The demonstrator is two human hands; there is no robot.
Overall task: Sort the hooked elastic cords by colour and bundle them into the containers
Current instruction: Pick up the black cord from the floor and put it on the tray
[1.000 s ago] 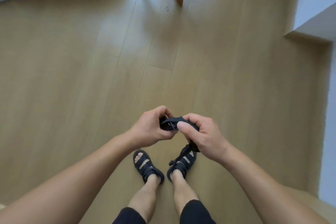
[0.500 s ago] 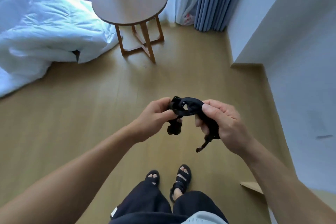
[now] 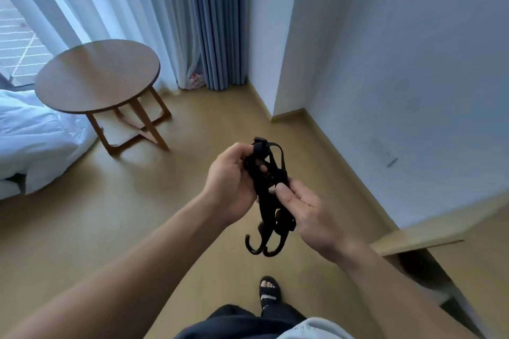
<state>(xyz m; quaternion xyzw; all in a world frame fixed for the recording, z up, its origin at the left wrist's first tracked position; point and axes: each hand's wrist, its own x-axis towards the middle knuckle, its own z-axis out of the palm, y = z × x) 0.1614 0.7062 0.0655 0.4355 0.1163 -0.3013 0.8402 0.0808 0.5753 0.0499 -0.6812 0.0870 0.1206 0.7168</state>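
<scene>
A folded bundle of black hooked elastic cord [image 3: 268, 181] hangs upright between my hands in front of me, above the wooden floor. Two black hooks dangle at its lower end. My left hand [image 3: 234, 181] grips the upper part of the bundle, fingers curled round it. My right hand [image 3: 305, 209] holds the lower part, thumb pressed on the cord and fingers wrapped behind it. No container is in view.
A round wooden side table [image 3: 96, 77] stands at the left, beside a bed with a white duvet [image 3: 30, 137]. Blue curtains [image 3: 214, 22] hang at the back. A white wall corner [image 3: 286, 63] juts out at right, and a wooden surface edge [image 3: 413, 237] sits at lower right.
My view has risen from the floor and my feet to the room. The bundle has turned from lying across between my hands to hanging upright, its hooks now dangling below.
</scene>
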